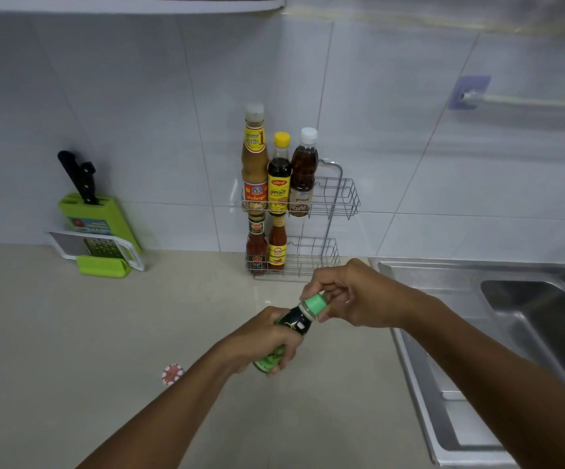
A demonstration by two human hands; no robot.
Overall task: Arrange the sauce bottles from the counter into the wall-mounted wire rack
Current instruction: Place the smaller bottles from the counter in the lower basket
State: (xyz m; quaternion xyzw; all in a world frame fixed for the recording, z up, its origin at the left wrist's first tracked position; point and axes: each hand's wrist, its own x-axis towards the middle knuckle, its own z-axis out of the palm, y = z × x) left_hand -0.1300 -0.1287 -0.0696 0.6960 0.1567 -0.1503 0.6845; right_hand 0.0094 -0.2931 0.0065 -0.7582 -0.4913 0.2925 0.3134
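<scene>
Head view: left hand (264,336) grips dark bottle (294,324); right hand (352,296) pinches its green cap (315,304).

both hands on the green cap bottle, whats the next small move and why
Probably lift the dark bottle toward the wire rack and aim for its empty right side. The left hand holds the body, the right hand the green cap; five bottles already fill the rack's left.
</scene>
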